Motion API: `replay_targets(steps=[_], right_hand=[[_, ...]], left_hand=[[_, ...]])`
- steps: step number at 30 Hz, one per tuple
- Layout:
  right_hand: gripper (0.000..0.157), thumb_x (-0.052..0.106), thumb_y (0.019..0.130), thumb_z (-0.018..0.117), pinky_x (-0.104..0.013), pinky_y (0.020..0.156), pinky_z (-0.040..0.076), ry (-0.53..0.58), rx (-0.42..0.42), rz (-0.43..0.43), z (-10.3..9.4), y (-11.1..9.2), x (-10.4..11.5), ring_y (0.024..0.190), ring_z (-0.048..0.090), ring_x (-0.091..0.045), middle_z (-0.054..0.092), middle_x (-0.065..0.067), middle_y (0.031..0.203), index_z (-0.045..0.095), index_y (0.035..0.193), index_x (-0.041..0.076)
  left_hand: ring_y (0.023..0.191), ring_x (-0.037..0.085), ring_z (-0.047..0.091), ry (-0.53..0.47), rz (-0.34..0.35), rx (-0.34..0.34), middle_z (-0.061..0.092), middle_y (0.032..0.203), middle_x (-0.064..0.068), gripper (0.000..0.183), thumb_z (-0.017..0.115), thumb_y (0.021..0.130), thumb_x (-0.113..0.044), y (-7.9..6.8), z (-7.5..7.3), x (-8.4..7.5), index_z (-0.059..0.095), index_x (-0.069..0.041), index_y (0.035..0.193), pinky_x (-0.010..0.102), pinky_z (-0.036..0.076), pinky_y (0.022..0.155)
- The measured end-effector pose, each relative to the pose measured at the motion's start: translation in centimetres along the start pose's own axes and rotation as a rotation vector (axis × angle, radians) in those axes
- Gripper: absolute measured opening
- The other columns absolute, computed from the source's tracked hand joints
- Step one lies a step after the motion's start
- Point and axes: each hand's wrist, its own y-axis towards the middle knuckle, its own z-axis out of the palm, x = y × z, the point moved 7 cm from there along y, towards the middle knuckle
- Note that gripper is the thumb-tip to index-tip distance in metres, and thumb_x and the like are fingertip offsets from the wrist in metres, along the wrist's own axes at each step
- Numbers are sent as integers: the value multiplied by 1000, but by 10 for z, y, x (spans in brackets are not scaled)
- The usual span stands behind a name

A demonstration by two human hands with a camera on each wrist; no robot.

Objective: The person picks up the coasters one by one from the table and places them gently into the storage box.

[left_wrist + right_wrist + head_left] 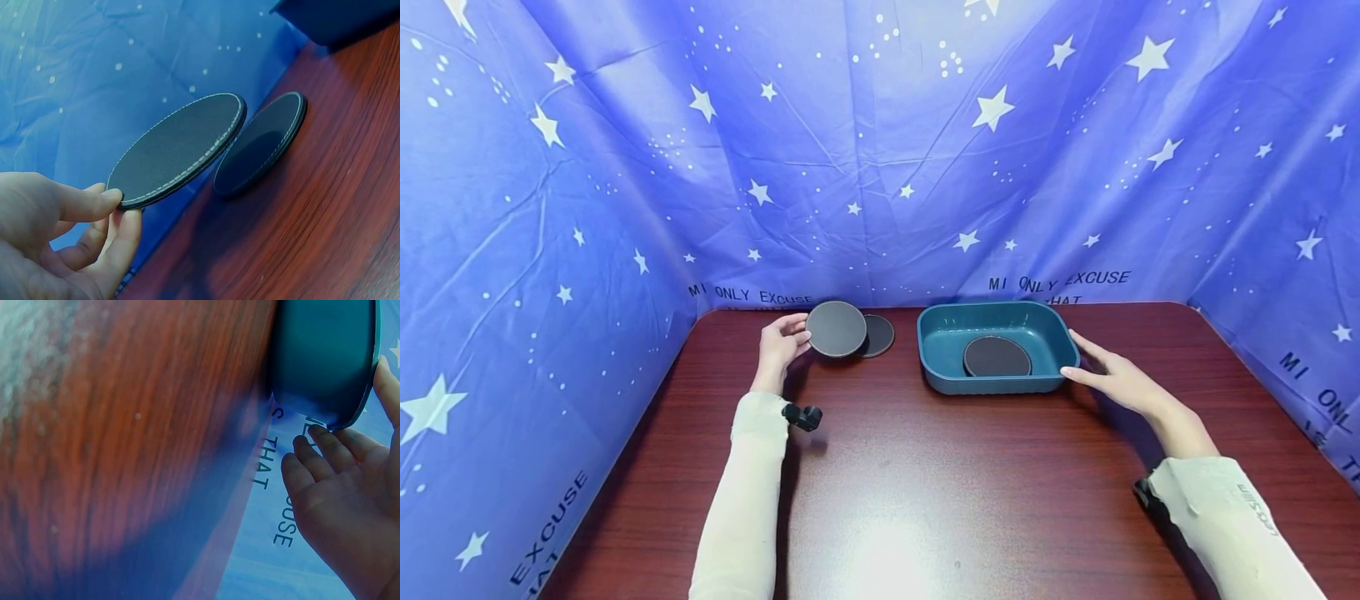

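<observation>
My left hand [781, 343] pinches a round dark coaster [836, 328] by its edge between thumb and fingers. In the left wrist view this coaster [181, 150] is tilted above the table, with pale stitching around its rim. A second coaster [880, 336] lies flat on the table, partly hidden behind the held one. At the right end of a teal rectangular tub [997, 385], my right hand [1112, 379] has its fingers extended, thumb and forefinger tips at the rim. Another dark round coaster [997, 357] lies inside the tub.
The dark red wood-grain table [880, 467] reaches back to a blue curtain [865, 167] printed with stars and lettering, which also hangs along both sides. A small black wrist device [802, 416] is strapped at the left sleeve.
</observation>
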Motion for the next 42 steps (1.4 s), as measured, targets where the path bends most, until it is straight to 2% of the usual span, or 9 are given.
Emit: replay_targets(steps=[3, 7, 16, 22, 27, 35, 42], right_hand=[[83, 40, 98, 60, -77, 109, 21, -1, -2, -5, 0, 0, 0, 146, 18, -56, 19, -28, 162, 13, 161, 13], [83, 40, 98, 60, -77, 109, 21, -2, -4, -10, -1, 0, 0, 146, 19, -56, 20, -29, 162, 13, 161, 13], [83, 40, 98, 60, -77, 109, 22, -5, -5, -5, 0, 0, -1, 146, 19, -56, 20, -29, 162, 12, 161, 15], [83, 40, 98, 60, -77, 109, 21, -2, -5, -1, 0, 0, 0, 146, 19, -56, 20, -29, 162, 13, 161, 14], [82, 40, 98, 60, -77, 109, 22, 4, -6, -5, 0, 0, -1, 146, 19, -56, 20, -29, 162, 13, 161, 14], [82, 39, 98, 60, -77, 109, 22, -1, -10, -11, 0, 0, -1, 145, 20, -56, 21, -29, 161, 13, 161, 13], [83, 40, 98, 60, -77, 109, 22, 6, -8, -6, 1, 0, -1, 146, 19, -56, 20, -29, 162, 13, 161, 14]], left_hand=[[77, 3, 63, -18, 9, 6, 67, 106, 7, 46, 62, 89, 12, -2, 6, -3, 60, 1, 134, 17, 58, 66], [79, 4, 65, -26, 22, 14, 66, 104, 5, 45, 63, 89, 12, -5, 13, -6, 62, 0, 132, 16, 57, 65], [70, 0, 62, -53, 57, 58, 67, 111, 13, 44, 64, 89, 11, -9, 34, -17, 61, 1, 132, 14, 56, 62], [75, 3, 65, -61, 76, 77, 66, 115, 17, 44, 64, 88, 12, -12, 47, -23, 62, 1, 131, 14, 57, 64], [76, 8, 66, -80, 97, 101, 68, 109, 14, 43, 64, 88, 12, -17, 60, -30, 63, 2, 130, 14, 56, 62], [69, 1, 61, -98, 123, 153, 67, 107, 14, 42, 65, 88, 13, -27, 85, -36, 63, 4, 128, 14, 56, 61], [69, 4, 62, -108, 124, 196, 67, 96, 5, 41, 64, 86, 14, -34, 109, -37, 64, 4, 126, 15, 57, 62]])
